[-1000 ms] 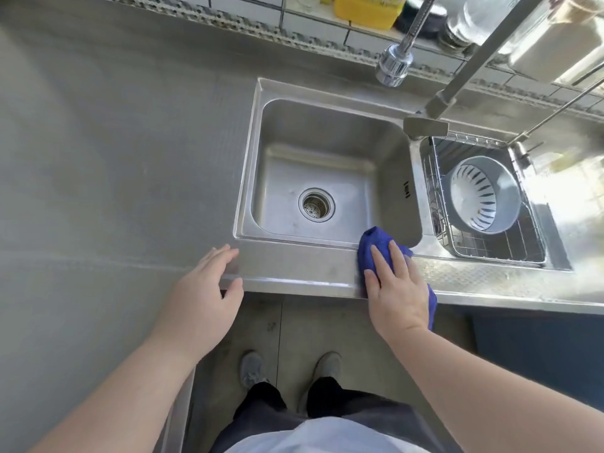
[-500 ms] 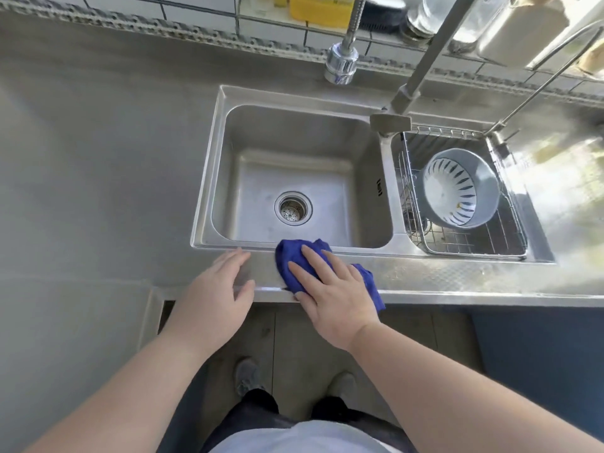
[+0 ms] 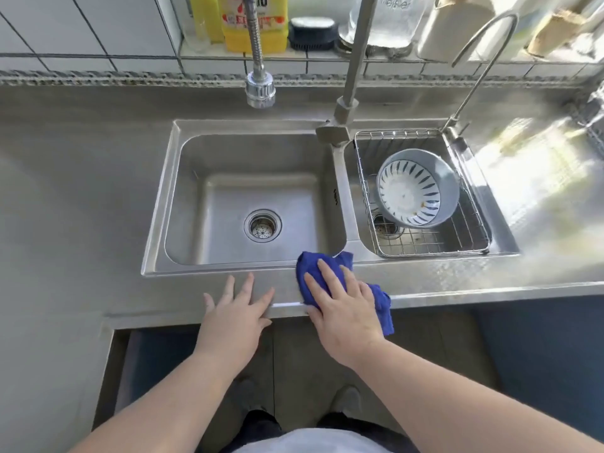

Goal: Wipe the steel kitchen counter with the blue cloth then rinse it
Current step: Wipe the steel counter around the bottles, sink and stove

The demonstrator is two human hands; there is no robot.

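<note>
Wiping stage, front strip of the counter (image 3: 457, 282). Your right hand (image 3: 343, 305) lies flat on the blue cloth (image 3: 313, 266), fingers straight, pressing it onto the steel lip just in front of the sink divider; the grip is a flat press, not a pinch. One corner of the cloth hangs over the front edge of the counter, and another reaches the rim of the sink (image 3: 163, 204). Your left hand (image 3: 235, 312) rests beside it on the same front strip, fingers spread and holding nothing.

Progress, as a judgement: you are mid-wipe. The pictures do not tell how much of the steel is already clean; the sunlit stretch at the right and the broad area at the left lie well apart from the cloth. The rinse is not yet begun: no water runs from the faucet head (image 3: 260, 89), and the left basin looks dry. A bowl (image 3: 418, 188) sits tilted in the wire rack (image 3: 474, 223) in the right basin, so the left basin looks the likelier place for rinsing.
</note>
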